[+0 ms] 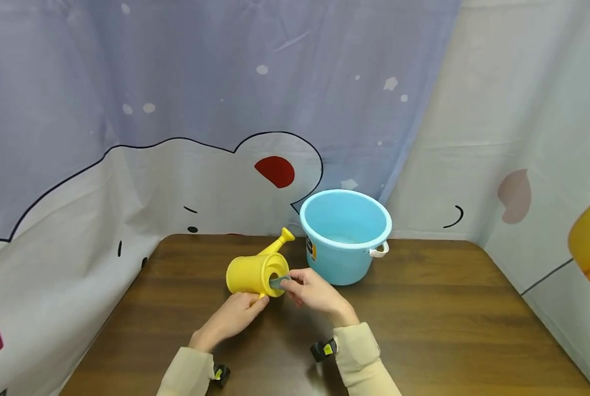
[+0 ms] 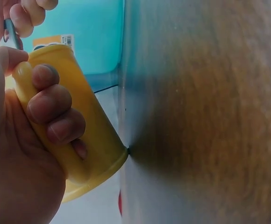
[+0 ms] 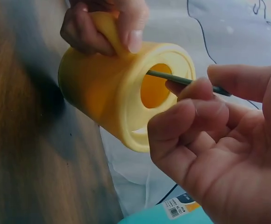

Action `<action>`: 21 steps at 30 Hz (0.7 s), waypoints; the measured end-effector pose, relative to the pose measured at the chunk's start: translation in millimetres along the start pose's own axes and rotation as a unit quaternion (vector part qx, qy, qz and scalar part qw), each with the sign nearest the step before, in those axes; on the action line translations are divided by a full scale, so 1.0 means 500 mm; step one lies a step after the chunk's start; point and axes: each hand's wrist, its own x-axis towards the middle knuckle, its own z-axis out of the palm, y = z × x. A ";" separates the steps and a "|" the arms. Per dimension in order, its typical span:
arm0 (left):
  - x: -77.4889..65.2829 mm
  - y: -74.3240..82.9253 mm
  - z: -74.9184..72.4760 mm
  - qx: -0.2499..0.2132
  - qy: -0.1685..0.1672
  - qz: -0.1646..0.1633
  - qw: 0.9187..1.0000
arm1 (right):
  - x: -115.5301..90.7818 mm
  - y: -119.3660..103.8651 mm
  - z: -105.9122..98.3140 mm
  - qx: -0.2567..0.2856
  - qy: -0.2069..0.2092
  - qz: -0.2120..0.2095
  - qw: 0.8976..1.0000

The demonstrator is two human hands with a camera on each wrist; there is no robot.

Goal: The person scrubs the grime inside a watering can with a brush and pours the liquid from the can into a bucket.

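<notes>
My left hand (image 1: pixel 231 318) grips the handle of a yellow watering can (image 1: pixel 245 275), fingers curled round it in the left wrist view. The can is tilted, its round top opening turned toward the right hand and its lower rim right at the tabletop. Its spout points up and back. With thumb and fingers, my right hand (image 1: pixel 318 294) pinches a thin, flat grey-green piece (image 3: pixel 175 79). The far end of that piece reaches into the can's opening and is hidden inside; its exact kind cannot be told.
A light blue bucket (image 1: pixel 338 267) with white handle ends stands behind the right hand, close to the can's spout. Both are at the back of the brown wooden table (image 1: pixel 448 319). A printed cloth (image 1: pixel 216 187) hangs behind the table and along its sides.
</notes>
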 end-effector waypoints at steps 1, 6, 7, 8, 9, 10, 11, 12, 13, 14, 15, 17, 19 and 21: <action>0.000 0.000 -0.001 0.000 0.002 0.002 1.000 | 0.000 0.001 -0.002 0.004 0.000 0.002 1.000; 0.000 0.000 -0.004 0.002 -0.001 0.002 1.000 | -0.007 -0.001 -0.011 0.005 -0.004 0.021 1.000; 0.000 0.000 -0.004 0.002 -0.001 0.002 1.000 | -0.009 -0.003 -0.014 -0.003 -0.005 0.019 1.000; 0.000 0.001 -0.004 0.002 -0.001 0.002 1.000 | -0.012 -0.006 -0.017 -0.009 -0.005 0.017 1.000; 0.000 0.001 -0.005 0.003 0.000 0.003 1.000 | -0.014 -0.008 -0.020 -0.016 -0.006 0.014 1.000; 0.001 0.001 -0.005 0.002 0.000 0.004 1.000 | -0.017 -0.011 -0.024 -0.017 -0.007 0.010 1.000; 0.002 0.002 -0.005 0.000 0.000 0.004 1.000 | -0.020 -0.013 -0.029 -0.018 -0.008 0.006 1.000; 0.003 0.002 -0.004 0.000 0.001 0.005 1.000 | -0.023 -0.015 -0.034 -0.017 -0.010 0.002 1.000; 0.003 0.002 -0.004 -0.002 0.000 0.006 1.000 | -0.026 -0.017 -0.038 -0.015 -0.009 -0.001 1.000; 0.004 0.002 -0.004 -0.002 0.001 0.007 1.000 | -0.029 -0.018 -0.043 -0.012 -0.010 -0.003 1.000; 0.005 0.003 -0.004 -0.002 0.001 0.009 1.000 | -0.032 -0.018 -0.047 -0.008 -0.010 -0.003 1.000; 0.005 0.002 -0.003 -0.001 0.002 0.009 1.000 | -0.034 -0.018 -0.053 -0.004 -0.011 -0.005 1.000; 0.006 0.002 -0.002 -0.001 0.002 0.008 1.000 | -0.034 -0.016 -0.055 -0.006 -0.013 -0.007 1.000; 0.006 0.002 -0.001 0.000 0.000 0.008 1.000 | -0.032 -0.015 -0.052 -0.013 -0.014 -0.006 1.000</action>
